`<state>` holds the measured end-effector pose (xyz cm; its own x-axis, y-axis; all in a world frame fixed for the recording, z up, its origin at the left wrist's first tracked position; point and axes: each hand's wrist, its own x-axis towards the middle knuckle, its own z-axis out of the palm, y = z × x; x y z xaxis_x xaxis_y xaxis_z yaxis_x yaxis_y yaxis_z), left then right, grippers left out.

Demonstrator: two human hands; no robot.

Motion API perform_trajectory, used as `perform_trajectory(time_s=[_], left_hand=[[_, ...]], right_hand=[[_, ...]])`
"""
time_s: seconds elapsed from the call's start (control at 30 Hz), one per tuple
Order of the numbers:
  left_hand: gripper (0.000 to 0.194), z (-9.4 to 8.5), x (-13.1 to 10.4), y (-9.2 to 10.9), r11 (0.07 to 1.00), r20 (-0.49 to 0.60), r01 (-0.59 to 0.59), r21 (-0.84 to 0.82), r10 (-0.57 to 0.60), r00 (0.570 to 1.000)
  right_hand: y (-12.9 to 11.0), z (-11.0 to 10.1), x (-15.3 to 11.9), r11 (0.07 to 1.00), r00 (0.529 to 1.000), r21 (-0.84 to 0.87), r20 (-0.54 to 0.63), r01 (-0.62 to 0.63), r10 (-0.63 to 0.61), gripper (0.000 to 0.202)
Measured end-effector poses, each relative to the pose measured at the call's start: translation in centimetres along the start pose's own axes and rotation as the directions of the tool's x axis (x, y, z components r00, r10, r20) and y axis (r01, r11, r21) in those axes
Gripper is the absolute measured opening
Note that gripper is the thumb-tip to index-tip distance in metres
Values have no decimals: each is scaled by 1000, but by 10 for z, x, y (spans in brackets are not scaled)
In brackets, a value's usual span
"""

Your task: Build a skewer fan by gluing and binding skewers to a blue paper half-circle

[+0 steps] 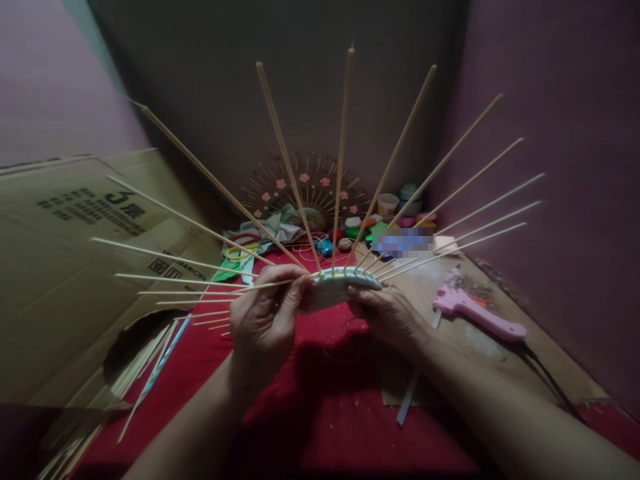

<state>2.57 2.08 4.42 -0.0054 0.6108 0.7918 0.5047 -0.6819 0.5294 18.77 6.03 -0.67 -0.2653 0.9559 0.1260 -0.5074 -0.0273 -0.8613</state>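
Note:
A pale round disc (333,288) is held up above the red cloth, seen nearly edge-on. Thin bamboo sticks (342,160) fan out from its rim to both sides and away from me. My right hand (393,312) grips the disc's near right edge, thumb on top. Thumb and fingers of my left hand (265,320) are closed in a pinch on one bamboo stick (273,285), whose end lies at the disc's left rim. Whether that stick is fixed to the rim I cannot tell. The disc's underside is hidden.
A pink glue gun (477,313) lies on a board (545,360) at right, near a glue stick (410,397). At left stands a cardboard box (65,267), with loose sticks (145,360) by its hole. Scissors (243,248) and a flower-decorated fan shape (305,190) are behind.

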Motion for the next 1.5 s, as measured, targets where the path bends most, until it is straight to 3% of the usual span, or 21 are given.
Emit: perform_trajectory(time_s=[0.2, 0.4, 0.6, 0.77, 0.93, 1.23, 1.37, 1.5], left_hand=[[7, 0, -1, -1, 992, 1, -79, 103, 79, 997], [13, -5, 1, -3, 949, 102, -245, 199, 228, 968], [9, -9, 7, 2, 914, 185, -292, 281, 246, 951], [7, -10, 11, -2, 831, 249, -417, 369, 344, 905], [9, -8, 10, -9, 954, 177, -248, 171, 218, 960], [5, -6, 3, -6, 999, -42, -51, -9, 51, 998], [6, -5, 3, -4, 999, -34, -40, -19, 39, 999], [9, -4, 2, -2, 994, -13, -108, 18, 108, 994]], right_hand=[[2, -3, 0, 1000, 1000, -5, 5, -8, 8, 32], [3, -3, 0, 1000, 1000, 9, 4, -17, 17, 34], [6, -6, 0, 999, 1000, -39, -3, -5, 5, 32], [-3, 0, -3, 997, 1000, -80, 2, 7, -7, 38], [-5, 1, -3, 996, 1000, -90, -16, -15, 13, 41], [1, 0, -1, 999, 1000, -52, -12, 9, -10, 41], [-7, 4, -3, 997, 1000, -82, -4, 7, -7, 41], [-10, 4, -4, 991, 1000, -137, 7, 1, 0, 46]])
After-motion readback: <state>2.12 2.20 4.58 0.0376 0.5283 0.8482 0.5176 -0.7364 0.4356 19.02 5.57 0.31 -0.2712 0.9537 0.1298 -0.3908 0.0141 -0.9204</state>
